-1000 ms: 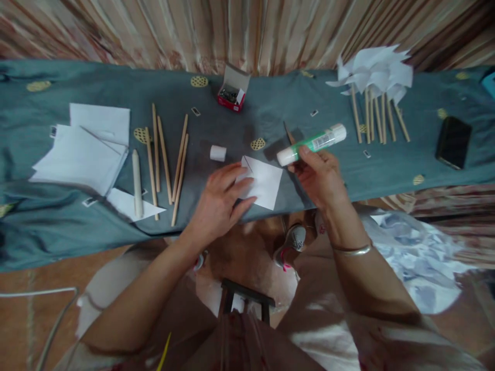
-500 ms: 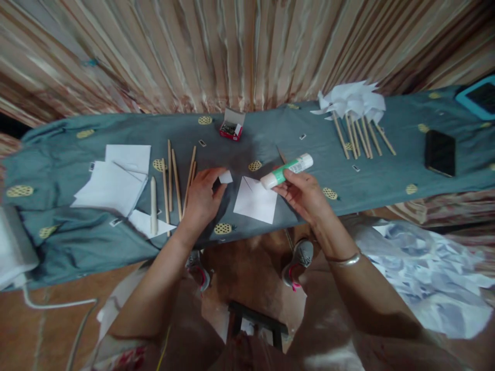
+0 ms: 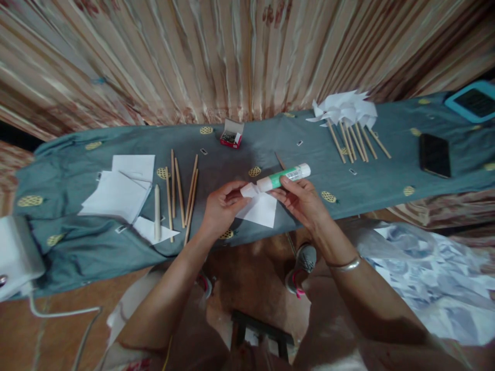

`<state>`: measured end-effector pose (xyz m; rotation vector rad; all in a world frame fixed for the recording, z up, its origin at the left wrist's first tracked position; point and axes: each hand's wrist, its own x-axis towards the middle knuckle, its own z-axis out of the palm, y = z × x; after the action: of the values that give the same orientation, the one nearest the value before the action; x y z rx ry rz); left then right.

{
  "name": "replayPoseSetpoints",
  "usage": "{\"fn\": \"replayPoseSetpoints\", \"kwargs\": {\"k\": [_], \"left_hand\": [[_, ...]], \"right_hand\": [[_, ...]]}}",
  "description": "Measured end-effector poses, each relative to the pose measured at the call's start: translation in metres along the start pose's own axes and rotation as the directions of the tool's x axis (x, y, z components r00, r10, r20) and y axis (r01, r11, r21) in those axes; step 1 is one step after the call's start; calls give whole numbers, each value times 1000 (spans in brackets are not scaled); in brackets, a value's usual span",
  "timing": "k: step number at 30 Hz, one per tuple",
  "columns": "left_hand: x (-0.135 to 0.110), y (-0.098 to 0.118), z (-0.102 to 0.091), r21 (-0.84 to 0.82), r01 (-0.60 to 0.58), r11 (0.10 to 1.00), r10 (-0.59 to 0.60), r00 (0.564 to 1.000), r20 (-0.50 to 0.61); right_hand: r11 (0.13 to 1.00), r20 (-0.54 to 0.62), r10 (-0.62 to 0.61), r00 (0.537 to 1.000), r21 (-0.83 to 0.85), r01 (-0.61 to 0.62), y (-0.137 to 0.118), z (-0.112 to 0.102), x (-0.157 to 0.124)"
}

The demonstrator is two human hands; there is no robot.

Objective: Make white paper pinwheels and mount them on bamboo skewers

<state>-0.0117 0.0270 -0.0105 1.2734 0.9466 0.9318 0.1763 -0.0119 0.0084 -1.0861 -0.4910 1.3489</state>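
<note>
Between the thumb and fingers of my left hand (image 3: 224,206) is a small white cap (image 3: 248,190), its kind judged from shape and size. My right hand (image 3: 299,200) is closed around a green and white glue stick (image 3: 284,177), held tilted with its left end close to the cap. I cannot tell whether cap and stick touch. Below them a square of white paper (image 3: 260,212) lies on the cloth, partly covered by my left fingers and the stick. A thin pointed brown thing (image 3: 279,161) sticks out behind the glue stick.
Left on the cloth-covered table (image 3: 216,165) are white paper sheets (image 3: 116,193), a white candle-like stick (image 3: 157,212) and several wooden sticks (image 3: 179,191). A small red box (image 3: 231,135) stands open behind. Paper pinwheels (image 3: 348,109) and a phone (image 3: 435,154) lie to the right.
My left hand has moved right with the cap, up to the glue stick's left end and over the paper square. The right hand keeps its hold on the stick. The view has shifted slightly.
</note>
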Motion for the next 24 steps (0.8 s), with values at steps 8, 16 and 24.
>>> {"fn": "replayPoseSetpoints", "kwargs": {"k": [8,16,24], "left_hand": [[-5,0,3,-1,-4,1000,4,1000,17],[-6,2,4,-38,-9,999,9,1000,-3],[-8,3,4,-57,-37,998,37,999,0]], "right_hand": [[999,-11,-23,1000,-48,23,0,0,-3],[995,3,-46,999,-86,46,2,2,-2],[995,6,-12,1000,-103,12,2,4,-2]]}}
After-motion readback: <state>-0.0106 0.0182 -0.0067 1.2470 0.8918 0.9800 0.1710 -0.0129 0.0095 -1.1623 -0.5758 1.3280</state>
